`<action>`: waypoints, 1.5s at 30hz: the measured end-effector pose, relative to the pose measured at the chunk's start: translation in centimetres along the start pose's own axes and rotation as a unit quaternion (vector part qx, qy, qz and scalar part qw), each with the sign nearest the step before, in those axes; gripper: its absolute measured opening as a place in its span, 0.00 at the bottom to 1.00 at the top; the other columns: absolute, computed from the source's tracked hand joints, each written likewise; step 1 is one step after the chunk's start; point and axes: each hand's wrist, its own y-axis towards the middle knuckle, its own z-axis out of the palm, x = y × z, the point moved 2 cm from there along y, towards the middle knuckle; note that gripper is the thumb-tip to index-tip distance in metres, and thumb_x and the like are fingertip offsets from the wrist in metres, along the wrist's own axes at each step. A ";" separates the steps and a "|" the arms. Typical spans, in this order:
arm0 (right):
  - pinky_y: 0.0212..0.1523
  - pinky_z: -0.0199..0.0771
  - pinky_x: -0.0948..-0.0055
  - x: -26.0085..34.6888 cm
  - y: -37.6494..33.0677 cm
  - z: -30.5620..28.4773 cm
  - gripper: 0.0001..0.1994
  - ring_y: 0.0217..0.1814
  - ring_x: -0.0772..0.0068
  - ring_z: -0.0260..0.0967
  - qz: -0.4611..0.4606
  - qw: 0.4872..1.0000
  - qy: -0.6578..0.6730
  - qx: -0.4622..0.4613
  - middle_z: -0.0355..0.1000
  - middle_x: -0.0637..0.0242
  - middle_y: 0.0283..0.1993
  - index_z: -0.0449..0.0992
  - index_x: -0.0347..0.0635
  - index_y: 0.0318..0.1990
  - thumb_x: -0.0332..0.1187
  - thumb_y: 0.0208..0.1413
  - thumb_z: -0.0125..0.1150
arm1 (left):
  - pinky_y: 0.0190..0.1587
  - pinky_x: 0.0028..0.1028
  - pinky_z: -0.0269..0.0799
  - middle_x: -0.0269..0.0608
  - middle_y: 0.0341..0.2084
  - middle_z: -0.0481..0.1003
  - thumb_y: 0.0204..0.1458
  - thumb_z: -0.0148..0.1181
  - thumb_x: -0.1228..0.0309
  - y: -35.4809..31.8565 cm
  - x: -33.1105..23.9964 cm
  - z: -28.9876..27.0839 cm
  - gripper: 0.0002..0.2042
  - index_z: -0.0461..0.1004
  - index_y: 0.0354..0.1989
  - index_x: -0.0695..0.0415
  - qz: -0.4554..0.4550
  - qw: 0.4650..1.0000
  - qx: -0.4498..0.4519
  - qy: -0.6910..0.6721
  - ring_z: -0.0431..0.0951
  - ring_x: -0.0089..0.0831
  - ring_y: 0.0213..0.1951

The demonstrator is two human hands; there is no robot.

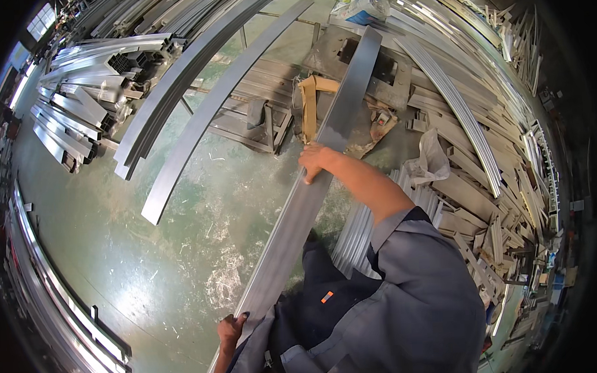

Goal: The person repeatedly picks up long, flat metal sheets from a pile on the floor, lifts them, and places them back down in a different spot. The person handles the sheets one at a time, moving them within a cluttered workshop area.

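Note:
A long, flat-faced grey metal profile (289, 237) runs slantwise across the middle of the view, from the lower left up to the far centre. My right hand (315, 160) grips it around its middle, fingers curled over the left edge. Lower down, near my body, my left hand (231, 328) is closed on the left edge of the same profile, with its thumb on the upper face. The near end of the profile is partly hidden by my jacket and left arm.
To the left, another long profile (222, 116) and a stack of profiles (174, 88) rest on a metal stand. Beyond the profile lie a yellowish bent piece (308, 109) and a white bag (364, 9). Piled metal offcuts (469, 196) fill the right side.

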 end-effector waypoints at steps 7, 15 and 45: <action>0.72 0.53 0.58 -13.7 -2.0 1.7 0.33 0.76 0.54 0.49 0.241 0.952 0.077 -0.170 0.57 0.51 0.71 0.64 0.34 0.66 0.46 0.58 0.54 | 0.42 0.52 0.72 0.71 0.26 0.75 0.51 0.46 0.26 15.6 -25.1 0.1 0.46 0.77 0.25 0.71 0.126 0.989 0.069 -0.046 0.78 0.67 0.38; 0.78 0.45 0.58 -25.8 0.8 4.0 0.38 0.81 0.52 0.36 0.360 0.867 0.192 -0.287 0.43 0.49 0.78 0.50 0.33 0.73 0.51 0.64 0.45 | 0.44 0.50 0.74 0.74 0.31 0.76 0.55 0.45 0.29 29.7 -55.0 -4.8 0.46 0.78 0.31 0.74 0.257 0.965 0.007 -0.056 0.79 0.66 0.42; 0.64 0.63 0.50 27.0 -6.9 16.7 0.42 0.64 0.40 0.57 0.192 0.965 -0.040 -0.174 0.57 0.40 0.67 0.59 0.26 0.65 0.52 0.54 0.64 | 0.44 0.48 0.76 0.59 0.35 0.81 0.49 0.52 0.29 6.0 -2.5 7.6 0.40 0.82 0.34 0.64 0.113 0.966 0.145 -0.184 0.81 0.57 0.43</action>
